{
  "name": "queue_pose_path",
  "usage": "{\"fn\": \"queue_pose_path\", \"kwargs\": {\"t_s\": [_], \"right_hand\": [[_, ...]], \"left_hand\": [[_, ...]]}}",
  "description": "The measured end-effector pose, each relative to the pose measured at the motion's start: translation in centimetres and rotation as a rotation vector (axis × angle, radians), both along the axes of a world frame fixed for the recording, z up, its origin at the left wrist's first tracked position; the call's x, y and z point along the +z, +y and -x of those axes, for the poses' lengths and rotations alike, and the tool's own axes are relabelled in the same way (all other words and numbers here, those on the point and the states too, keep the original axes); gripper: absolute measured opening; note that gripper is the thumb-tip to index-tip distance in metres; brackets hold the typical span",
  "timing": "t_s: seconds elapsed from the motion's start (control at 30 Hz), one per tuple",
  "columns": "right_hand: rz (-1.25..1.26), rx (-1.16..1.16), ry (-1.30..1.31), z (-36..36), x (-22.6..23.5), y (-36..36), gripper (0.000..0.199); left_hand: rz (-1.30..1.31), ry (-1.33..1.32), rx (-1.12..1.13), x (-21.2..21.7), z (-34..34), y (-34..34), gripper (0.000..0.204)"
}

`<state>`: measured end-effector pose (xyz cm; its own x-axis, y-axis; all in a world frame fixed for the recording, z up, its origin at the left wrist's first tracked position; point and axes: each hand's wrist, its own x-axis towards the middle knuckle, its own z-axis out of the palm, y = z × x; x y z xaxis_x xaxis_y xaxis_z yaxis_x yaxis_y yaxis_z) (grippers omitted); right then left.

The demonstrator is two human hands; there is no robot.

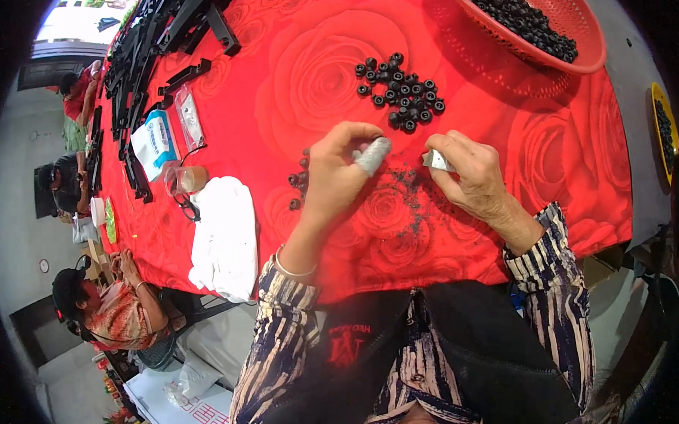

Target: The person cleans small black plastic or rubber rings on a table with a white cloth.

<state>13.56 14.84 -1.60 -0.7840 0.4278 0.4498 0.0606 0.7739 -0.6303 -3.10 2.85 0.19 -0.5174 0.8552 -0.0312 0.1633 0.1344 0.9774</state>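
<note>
My left hand [341, 163] is held above the red cloth, its thumb wrapped in silvery-grey tape. Its thumb and fingers are pinched together; what lies between the tips is hidden. Facing it, my right hand [469, 174] is closed around a small silvery-white piece [437, 161] that pokes out between thumb and forefinger; its kind is unclear. Beyond both hands lies a loose cluster of small round black knobs [404, 97] with holes. A few more black knobs [294, 204] sit left of my left wrist. Black shavings [414, 202] are scattered between the hands.
A red plastic basket [589, 35] full of black knobs stands at the far right. Long black parts [187, 23] are heaped far left. A white cloth [224, 238], a plastic cup [183, 180] and a blue-white packet [155, 144] lie left. Other people sit along the table's left side.
</note>
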Motion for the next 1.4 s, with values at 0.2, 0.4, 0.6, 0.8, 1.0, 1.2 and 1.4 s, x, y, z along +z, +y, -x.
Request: {"fn": "queue_pose_path", "kwargs": {"t_s": [0.2,0.4,0.6,0.8,1.0,1.2,1.4], "right_hand": [[0.219,0.099,0.115,0.0,1.4,-0.7,0.03],[0.186,0.127,0.167,0.1,1.3,-1.4,0.034],[0.142,0.163,0.138,0.0,1.3,-0.9,0.031],[0.355,0.455,0.045,-0.1,2.4,-0.2,0.026],[0.427,0.586,0.051,-0.2,2.4,-0.5,0.028],[0.344,0.325,0.135,-0.3,2.4,-1.3,0.024],[0.485,0.521,0.032,-0.5,2.9,-0.4,0.022]], "left_hand": [[-0.194,-0.867,-0.105,-0.9,-0.5,-1.2,0.016],[-0.147,-1.119,-0.123,-1.8,-2.6,-1.3,0.016],[-0.108,-1.223,-0.163,-2.0,-2.7,-1.4,0.021],[0.171,-0.955,-0.435,-0.2,-0.8,-1.9,0.027],[0.286,-0.966,-0.565,-0.4,-0.7,-2.0,0.021],[0.073,-1.288,-0.284,-1.5,-3.0,-2.1,0.017],[0.153,-1.216,-0.592,-1.6,-1.6,-2.3,0.02]]}}
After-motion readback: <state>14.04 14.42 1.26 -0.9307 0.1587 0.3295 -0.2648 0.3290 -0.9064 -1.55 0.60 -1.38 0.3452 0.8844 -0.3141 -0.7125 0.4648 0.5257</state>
